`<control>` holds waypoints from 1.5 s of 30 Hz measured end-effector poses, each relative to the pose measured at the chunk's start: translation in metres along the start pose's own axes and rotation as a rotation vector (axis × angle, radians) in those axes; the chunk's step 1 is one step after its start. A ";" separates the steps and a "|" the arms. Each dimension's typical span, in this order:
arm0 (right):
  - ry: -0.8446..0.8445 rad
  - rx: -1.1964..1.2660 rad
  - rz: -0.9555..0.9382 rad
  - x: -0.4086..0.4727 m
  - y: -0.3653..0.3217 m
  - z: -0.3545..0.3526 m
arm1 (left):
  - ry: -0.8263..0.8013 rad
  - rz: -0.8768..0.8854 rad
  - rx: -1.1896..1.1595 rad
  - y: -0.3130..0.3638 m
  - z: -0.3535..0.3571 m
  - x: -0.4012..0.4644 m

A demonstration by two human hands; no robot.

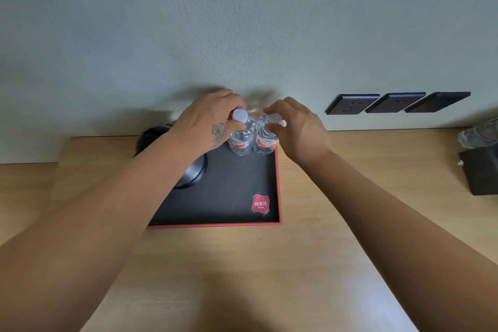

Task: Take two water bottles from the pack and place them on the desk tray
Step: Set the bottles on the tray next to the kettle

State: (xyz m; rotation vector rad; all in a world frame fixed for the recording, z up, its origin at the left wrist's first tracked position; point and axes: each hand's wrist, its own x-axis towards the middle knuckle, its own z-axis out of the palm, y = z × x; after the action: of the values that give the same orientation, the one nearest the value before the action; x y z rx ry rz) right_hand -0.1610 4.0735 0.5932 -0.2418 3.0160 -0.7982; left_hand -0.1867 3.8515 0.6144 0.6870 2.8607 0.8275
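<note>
Only one view here, the head cam looking down at the desk, so here goes.

Both bottles are standing upright at the far right corner of the tray (279, 186), side by side and touching or near enough. The left hand (208, 122) has its fingers pinched around the neck and white cap of the left bottle (241, 137). The right hand (297, 129) is doing the same at the cap of the right bottle (265, 140). Both look closed on the tops, though I can't tell how firmly.

Handling-wise, my guess: small clear plastic bottles, full of water by the look of it, so a bit of weight for their size. Thin walls like that usually flex if you squeeze the middle, and the label band is probably slick. The neck just under the cap is the stiff bit, so it's the sensible place to hold, which is where the hands are.

Containers: the tray is a shallow black thing with a red rim and a red logo patch (260, 203) near the front. It also holds a metal kettle (192, 172) on the left, mostly hidden by the forearm. Rest of the tray floor is bare. Something wrapped in clear plastic (479, 135) sits at the far right edge of the desk (242, 264), could be the pack, can't say for sure.
</note>
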 end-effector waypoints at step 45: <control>-0.112 0.074 0.159 0.015 -0.006 -0.009 | 0.016 -0.119 0.588 0.004 0.018 0.015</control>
State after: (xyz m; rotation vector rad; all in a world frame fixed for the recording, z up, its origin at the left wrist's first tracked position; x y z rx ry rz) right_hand -0.1753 4.0708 0.6043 -0.0435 2.8510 -0.8491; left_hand -0.1954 3.8697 0.6021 0.5391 3.1262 -0.0418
